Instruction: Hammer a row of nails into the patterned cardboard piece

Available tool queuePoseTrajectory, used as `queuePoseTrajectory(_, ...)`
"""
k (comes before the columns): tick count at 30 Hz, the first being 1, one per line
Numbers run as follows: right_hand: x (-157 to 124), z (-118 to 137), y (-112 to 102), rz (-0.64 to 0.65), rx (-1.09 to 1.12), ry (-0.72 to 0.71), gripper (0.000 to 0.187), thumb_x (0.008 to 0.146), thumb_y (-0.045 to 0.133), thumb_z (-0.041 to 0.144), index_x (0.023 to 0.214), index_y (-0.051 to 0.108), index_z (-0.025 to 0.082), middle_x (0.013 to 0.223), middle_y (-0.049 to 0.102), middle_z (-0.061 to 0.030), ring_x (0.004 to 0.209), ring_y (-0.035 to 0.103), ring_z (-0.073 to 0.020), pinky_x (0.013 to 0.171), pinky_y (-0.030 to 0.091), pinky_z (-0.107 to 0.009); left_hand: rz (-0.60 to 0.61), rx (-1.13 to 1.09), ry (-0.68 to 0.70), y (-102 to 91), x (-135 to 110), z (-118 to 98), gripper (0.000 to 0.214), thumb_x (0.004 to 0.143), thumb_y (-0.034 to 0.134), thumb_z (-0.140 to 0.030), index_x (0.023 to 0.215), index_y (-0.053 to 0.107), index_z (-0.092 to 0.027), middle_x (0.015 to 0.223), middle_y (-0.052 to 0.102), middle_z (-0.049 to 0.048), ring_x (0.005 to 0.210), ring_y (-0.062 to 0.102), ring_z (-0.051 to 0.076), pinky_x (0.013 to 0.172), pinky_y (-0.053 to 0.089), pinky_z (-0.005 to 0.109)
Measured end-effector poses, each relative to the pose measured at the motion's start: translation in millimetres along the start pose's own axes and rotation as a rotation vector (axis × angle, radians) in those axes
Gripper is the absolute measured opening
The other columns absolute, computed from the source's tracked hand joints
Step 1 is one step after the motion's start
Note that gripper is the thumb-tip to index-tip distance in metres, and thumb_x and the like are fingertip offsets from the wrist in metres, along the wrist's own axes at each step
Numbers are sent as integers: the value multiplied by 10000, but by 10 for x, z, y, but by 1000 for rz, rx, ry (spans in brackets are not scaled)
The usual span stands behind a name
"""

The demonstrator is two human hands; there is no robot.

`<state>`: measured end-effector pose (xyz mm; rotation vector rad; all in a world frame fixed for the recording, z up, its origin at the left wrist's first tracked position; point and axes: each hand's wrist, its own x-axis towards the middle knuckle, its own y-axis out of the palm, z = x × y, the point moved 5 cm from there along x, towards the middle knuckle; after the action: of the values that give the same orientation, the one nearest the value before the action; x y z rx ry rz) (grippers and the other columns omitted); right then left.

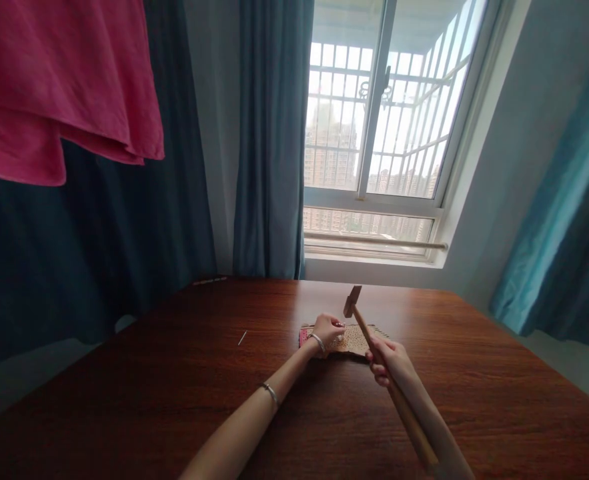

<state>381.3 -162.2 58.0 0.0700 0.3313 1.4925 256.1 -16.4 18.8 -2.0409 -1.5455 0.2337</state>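
Note:
In my right hand (390, 360) is a hammer (409, 417) with a long wooden handle. My fingers wrap round the handle, and the metal head is raised above the far side of a tan piece of cardboard (357, 341). Many small dark holes or dots cover the cardboard, which lies flat on the table and has a pink part at its left end. Over its left half rests my left hand (328, 330), with the fingers pinched together. What they pinch is too small to make out.
The brown wooden table (174, 400) carries a thin white stick (243, 338) to the left. Another thin strip (210, 281) lies at the far left edge. Behind stand a barred window (374, 133) and blue curtains (271, 133). Pink cloth (74, 80) hangs at upper left.

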Motion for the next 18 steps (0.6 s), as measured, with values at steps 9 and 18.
queuePoseTrajectory(9,4,50,3,5,-4,-9,388,626,668,507,745,488,184,538,519,61,299,360,-24,259,242,-147,6,-2,-28,8,8,15,204,601,654,-229,721,727,-81,653,671,47,636,577,147,547,384,205)
queuePoseTrajectory(18,-22,55,8,-7,16,34,387,626,682,478,805,501,186,534,523,63,301,363,-22,271,217,-135,15,-24,-19,18,6,16,192,592,643,-235,666,715,-73,582,629,29,579,537,130,501,333,197)
